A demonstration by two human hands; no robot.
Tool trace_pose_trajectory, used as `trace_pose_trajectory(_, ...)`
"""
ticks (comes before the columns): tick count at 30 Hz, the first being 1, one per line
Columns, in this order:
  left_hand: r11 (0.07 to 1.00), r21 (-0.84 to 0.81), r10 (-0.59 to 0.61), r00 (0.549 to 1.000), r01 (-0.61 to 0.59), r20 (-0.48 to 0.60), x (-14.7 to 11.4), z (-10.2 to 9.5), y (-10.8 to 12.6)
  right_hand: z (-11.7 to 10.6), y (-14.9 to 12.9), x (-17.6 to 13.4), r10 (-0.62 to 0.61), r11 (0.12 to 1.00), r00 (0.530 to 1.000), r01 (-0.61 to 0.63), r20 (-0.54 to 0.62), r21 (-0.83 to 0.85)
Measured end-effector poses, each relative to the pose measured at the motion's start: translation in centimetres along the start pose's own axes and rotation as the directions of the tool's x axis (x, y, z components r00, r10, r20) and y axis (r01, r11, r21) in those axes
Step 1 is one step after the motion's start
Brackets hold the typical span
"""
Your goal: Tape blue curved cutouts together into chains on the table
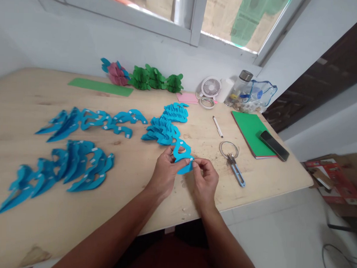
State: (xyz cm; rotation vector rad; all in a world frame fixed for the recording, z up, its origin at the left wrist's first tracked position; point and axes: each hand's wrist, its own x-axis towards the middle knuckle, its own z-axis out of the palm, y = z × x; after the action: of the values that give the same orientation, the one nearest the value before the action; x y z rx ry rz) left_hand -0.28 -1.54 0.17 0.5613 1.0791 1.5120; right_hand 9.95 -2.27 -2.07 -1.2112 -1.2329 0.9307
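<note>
A blue paper cutout [182,147] with small white tabs is held between both hands near the table's front edge. My left hand [164,170] pinches it from the left, thumb by a white tab. My right hand [205,177] has its thumb and fingertip closed at the cutout's right edge, beside that tab. The cutout reaches back to folded blue paper shapes [159,129]; whether they are joined I cannot tell. More folded blue paper [78,161] with white tabs lies to the left, with a second row [94,119] behind it.
Green paper flowers [155,77], a green strip [101,86], a small fan [211,87] and a bottle [238,87] line the back. At right are a pen [217,126], thread snips [235,170], a tape ring [229,143], a green book [249,130] and a phone [274,145].
</note>
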Motion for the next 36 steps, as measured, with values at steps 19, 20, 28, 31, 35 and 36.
trace_pose_trajectory(19, 0.998, 0.026, -0.053, 0.996, 0.051, 0.068, -0.4, -0.1, 0.2, -0.2, 0.7, 0.4, 0.082, 0.991, 0.996, -0.084, 0.028, 0.103)
trace_pose_trajectory(20, 0.999, 0.031, -0.047, 0.996, 0.045, 0.072, -0.4, -0.1, 0.3, -0.2, 0.7, 0.4, 0.083, 0.991, 0.996, -0.086, 0.032, 0.106)
trace_pose_trajectory(28, 0.964, 0.209, 0.148, 0.985, -0.164, 0.09, -0.1, -0.4, 0.5, -0.5, 0.8, 0.6, 0.127, 0.978, 0.989, -0.138, 0.081, 0.156)
trace_pose_trajectory(31, 0.896, 0.331, 0.259, 0.954, -0.295, 0.151, 0.1, -0.8, 0.8, -0.6, 0.9, 0.7, 0.151, 0.973, 0.984, -0.165, 0.09, 0.161)
trace_pose_trajectory(35, 0.673, 0.567, 0.342, 0.88, -0.474, 0.329, 0.3, -1.4, 1.0, -1.3, 0.8, 1.0, 0.14, 0.982, 0.982, -0.154, 0.128, 0.107)
trace_pose_trajectory(36, 0.611, 0.604, 0.346, 0.859, -0.511, 0.377, 0.4, -1.6, 0.9, -1.6, 0.8, 1.1, 0.135, 0.986, 0.981, -0.148, 0.14, 0.083)
